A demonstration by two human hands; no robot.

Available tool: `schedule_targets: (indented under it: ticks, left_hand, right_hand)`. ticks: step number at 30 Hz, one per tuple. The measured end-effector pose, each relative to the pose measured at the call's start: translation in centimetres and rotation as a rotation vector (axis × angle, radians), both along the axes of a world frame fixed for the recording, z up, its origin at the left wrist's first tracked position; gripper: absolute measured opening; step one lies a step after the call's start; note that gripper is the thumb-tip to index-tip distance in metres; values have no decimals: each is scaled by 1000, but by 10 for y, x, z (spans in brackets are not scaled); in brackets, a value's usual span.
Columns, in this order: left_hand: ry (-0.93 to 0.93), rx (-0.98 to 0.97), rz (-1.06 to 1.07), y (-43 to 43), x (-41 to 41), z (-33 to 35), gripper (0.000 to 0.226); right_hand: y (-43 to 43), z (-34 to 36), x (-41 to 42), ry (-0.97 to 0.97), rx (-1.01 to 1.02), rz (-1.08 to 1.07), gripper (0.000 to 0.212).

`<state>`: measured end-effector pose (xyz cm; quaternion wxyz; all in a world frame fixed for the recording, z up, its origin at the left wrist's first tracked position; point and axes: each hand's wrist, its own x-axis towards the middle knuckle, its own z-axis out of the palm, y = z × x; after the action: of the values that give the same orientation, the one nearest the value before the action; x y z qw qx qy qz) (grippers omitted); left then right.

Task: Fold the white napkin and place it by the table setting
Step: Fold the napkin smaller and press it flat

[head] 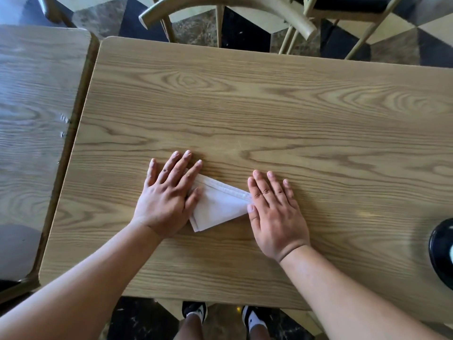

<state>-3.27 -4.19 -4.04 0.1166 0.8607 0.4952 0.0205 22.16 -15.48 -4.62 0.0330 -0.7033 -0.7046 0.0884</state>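
Observation:
The white napkin [217, 207] lies folded into a small triangle on the wooden table [269, 114], near its front edge. My left hand [169, 195] rests flat, fingers spread, over the napkin's left part and hides that side. My right hand [274, 212] lies flat on the table with its thumb and index finger touching the napkin's right tip. A stitched hem runs along the napkin's upper edge. Neither hand grips the cloth; both press down with open palms.
A black round dish [442, 251] pokes in at the right edge of the table. A second wooden table [31, 106] abuts on the left. Wooden chairs [220, 11] stand beyond the far edge. My feet in black and white shoes [196, 311] show below the near edge.

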Motion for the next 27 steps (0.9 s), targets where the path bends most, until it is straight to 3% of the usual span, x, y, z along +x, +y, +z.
schedule_targets:
  ticks: [4,8,11,17,27]
  left_hand:
    - [-25,102,55,-11,26,14,64]
    - [-197,88,-229,-43,76,9,54]
    - [-211,67,-320,-43,70,-6,58]
    - [-104,61,-171,8,-2,-6,62]
    - [-151,-5,-181,10,-4,-1,55]
  right_hand:
    - [1,-1,0,-21,33,-10,59]
    - [2,-4,2,-28,36,12,60]
    - [1,-2,2,-61,17,17,64]
    - [2,3,-1,-42,18,-3,59]
    - [1,2,0,-29,34,7,59]
